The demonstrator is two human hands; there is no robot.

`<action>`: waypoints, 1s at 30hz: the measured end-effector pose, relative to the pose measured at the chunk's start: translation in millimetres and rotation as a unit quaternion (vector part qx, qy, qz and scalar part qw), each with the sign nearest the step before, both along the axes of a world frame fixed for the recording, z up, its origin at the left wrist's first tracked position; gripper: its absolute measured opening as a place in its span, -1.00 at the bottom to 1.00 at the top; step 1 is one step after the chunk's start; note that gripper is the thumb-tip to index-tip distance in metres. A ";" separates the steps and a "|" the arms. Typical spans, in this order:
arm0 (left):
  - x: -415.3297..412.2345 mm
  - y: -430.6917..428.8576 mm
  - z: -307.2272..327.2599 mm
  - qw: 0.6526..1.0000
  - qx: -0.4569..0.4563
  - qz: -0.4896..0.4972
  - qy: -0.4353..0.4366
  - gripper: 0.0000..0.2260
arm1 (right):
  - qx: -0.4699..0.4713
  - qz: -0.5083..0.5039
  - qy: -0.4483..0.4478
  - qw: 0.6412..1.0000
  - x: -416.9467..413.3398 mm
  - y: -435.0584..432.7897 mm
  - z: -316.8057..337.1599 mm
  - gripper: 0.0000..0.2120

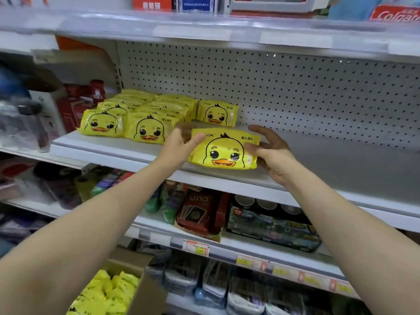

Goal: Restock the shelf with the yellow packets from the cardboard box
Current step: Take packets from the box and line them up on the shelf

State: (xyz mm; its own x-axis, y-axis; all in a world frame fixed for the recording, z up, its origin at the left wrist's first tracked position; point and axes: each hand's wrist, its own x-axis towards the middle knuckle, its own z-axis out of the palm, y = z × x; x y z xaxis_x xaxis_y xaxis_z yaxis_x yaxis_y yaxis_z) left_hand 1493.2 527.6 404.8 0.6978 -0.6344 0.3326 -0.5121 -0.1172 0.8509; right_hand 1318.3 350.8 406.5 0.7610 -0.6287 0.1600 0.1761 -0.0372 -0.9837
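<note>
A yellow packet with a duck face [223, 149] stands at the front edge of the white shelf [118, 151]. My left hand [179, 144] grips its left end and my right hand [270, 153] grips its right end. Behind it stands one more yellow packet [217, 113]. To the left, two rows of the same stocked packets [145, 112] fill the shelf. The cardboard box [141, 289] sits low at the bottom left, with several loose yellow packets [106, 292] inside it.
A white pegboard wall [295, 87] backs the shelf, and bare shelf surface stretches to the right of my hands. Red boxes [77, 105] stand left of the packets. A shelf above holds toothpaste boxes [395, 14]. Shelves below carry card games [200, 212] and other goods.
</note>
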 end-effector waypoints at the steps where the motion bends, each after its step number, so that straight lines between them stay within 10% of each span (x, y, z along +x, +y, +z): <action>1: 6.3 -0.7 3.0 0.999 -0.007 -0.043 -0.007 -0.64 | -0.006 0.009 0.002 1.000 2.6 0.2 0.3 -0.54; 20: 92.2 -63.9 41.5 0.972 0.003 -0.213 0.103 -0.84 | -0.031 -0.001 0.038 0.999 71.5 -55.8 32.4 -0.95; 30: 120.6 -95.2 60.3 0.969 0.085 -0.206 0.103 -0.88 | -0.072 -0.020 0.087 0.993 93.9 -72.1 29.4 -0.75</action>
State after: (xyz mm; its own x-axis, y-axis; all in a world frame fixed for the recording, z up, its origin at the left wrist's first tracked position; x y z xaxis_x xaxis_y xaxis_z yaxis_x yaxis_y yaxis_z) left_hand 1613.8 432.3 465.2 0.4140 -0.9069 0.0781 -0.3660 -0.0873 0.9265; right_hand 1412.2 278.6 435.9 0.7602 -0.6387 0.1193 -0.0004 -0.1841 -0.9829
